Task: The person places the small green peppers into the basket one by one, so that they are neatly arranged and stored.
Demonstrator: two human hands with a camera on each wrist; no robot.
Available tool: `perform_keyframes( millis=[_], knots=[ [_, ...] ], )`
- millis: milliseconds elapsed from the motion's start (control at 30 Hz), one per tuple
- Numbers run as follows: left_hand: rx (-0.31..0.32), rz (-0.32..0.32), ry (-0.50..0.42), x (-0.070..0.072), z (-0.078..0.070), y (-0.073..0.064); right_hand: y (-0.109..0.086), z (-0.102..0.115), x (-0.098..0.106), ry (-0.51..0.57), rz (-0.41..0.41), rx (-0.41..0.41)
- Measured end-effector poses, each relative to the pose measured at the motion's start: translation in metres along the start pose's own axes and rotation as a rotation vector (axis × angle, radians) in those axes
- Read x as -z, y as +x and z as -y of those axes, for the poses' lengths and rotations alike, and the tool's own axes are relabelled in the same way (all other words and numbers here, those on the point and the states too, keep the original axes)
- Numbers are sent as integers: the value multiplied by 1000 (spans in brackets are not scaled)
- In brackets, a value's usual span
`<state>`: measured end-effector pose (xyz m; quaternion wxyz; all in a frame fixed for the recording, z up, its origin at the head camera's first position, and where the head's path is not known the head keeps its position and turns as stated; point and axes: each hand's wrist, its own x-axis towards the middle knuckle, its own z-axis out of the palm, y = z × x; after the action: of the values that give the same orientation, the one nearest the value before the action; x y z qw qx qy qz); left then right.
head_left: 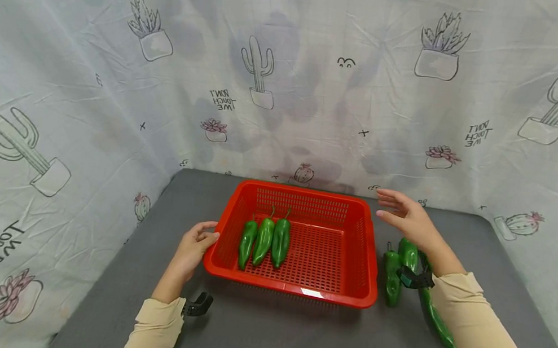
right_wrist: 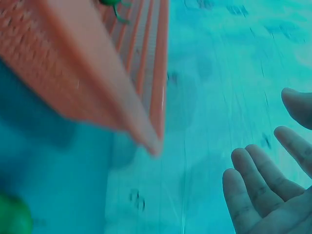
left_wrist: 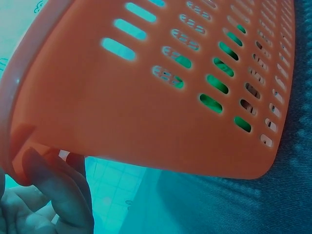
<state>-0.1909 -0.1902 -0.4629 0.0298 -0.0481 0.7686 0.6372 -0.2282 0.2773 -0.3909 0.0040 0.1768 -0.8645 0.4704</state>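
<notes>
A red plastic basket (head_left: 292,290) with slotted walls stands on the grey table, and three long green peppers (head_left: 264,241) lie side by side in its left half. My left hand (head_left: 192,247) grips the basket's left rim; in the left wrist view, its bent fingers (left_wrist: 63,187) hold the rim near a corner. Beyond the basket's right side, my right hand (head_left: 409,217) hovers with fingers spread and nothing in it. Under that forearm lie more green peppers (head_left: 392,279), partly covered by the wrist and sleeve. The right wrist view also shows the basket's rim (right_wrist: 105,73), apart from the hand.
The grey tabletop (head_left: 287,339) extends in front of the basket and to both sides. A pale curtain (head_left: 308,86) printed with potted cacti hangs close behind the table and along its sides. Each wrist wears a black band (head_left: 416,277).
</notes>
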Motion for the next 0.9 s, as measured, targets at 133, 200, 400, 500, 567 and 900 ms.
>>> perform_keyframes(
  millis=[133,200,400,500,567,900],
  knots=[
    [-1,2,2,0,-1,2,-17,-6,20,-42,-55,-14],
    [-5,5,6,0,-1,3,-26,-11,29,-60,-81,-26],
    [-7,5,1,0,-2,4,-56,-30,46,-108,-132,-72],
    [-7,-1,2,1,-2,3,-76,-44,50,-151,-136,-86],
    [-5,0,2,1,-1,3,-92,-54,52,-190,-122,-97],
    [-5,14,-1,1,0,2,-155,-90,41,-202,62,-293]
  ],
)
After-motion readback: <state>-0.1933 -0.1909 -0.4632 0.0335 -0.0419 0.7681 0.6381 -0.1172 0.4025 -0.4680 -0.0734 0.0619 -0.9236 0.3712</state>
